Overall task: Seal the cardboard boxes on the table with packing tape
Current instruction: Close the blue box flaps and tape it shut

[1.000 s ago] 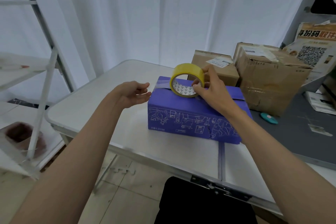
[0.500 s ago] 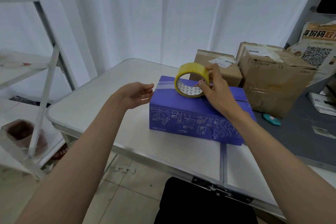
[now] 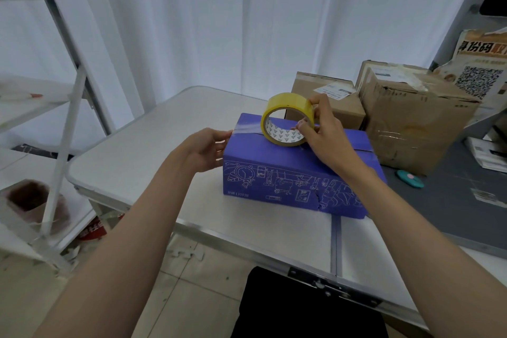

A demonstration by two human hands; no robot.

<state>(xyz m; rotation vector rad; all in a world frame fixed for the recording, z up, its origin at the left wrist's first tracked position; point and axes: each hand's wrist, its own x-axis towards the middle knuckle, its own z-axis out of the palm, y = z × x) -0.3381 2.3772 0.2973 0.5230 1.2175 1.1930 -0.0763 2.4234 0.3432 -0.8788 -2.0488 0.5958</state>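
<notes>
While the left hand (image 3: 207, 149) braces the purple box's (image 3: 296, 173) end, fingers loosely curled, the right hand (image 3: 325, 132) pinches the tape roll (image 3: 286, 118) — upright on its top.

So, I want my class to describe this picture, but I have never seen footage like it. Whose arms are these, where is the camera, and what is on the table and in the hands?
There is no machine here: a person wears a camera on the head, so you look forward and down along their two bare arms. On the white folding table lies a purple box, with two brown cardboard boxes behind it. The right hand grips a yellow roll of tape, standing on edge on top of the purple box. A clear strip of tape runs from the roll along the lid to the box's left end, where the left hand rests with curled fingers, seemingly holding the strip's end down. A small teal object lies on a grey surface to the right; I cannot tell what it is.
</notes>
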